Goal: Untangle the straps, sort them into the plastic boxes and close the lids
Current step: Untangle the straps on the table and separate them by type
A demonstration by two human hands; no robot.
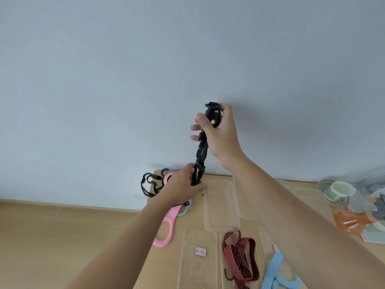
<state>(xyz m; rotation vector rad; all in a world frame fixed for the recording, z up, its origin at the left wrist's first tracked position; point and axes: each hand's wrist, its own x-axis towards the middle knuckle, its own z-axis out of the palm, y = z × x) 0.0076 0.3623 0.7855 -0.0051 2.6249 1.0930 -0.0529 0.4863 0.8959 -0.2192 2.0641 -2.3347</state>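
A black strap (201,150) with plastic buckles hangs stretched upright between my hands. My right hand (218,134) grips its top end high against the wall. My left hand (183,185) pinches its lower end just above the table. Another black strap (150,184) lies tangled at the table's far left corner with a pink strap (166,228) and a light blue strap (184,210). An open clear plastic box (220,205) stands beside my left hand. A red-and-black striped strap (239,257) lies in a nearer box. A blue strap (277,272) lies in a box on the right.
A clear lid with a red-edged label (200,251) lies at the front. More clear boxes (308,197) stand behind my right arm. A paper cup (339,191), an orange plastic piece (352,222) and other clutter fill the right end. The wooden table (183,224) ends at left.
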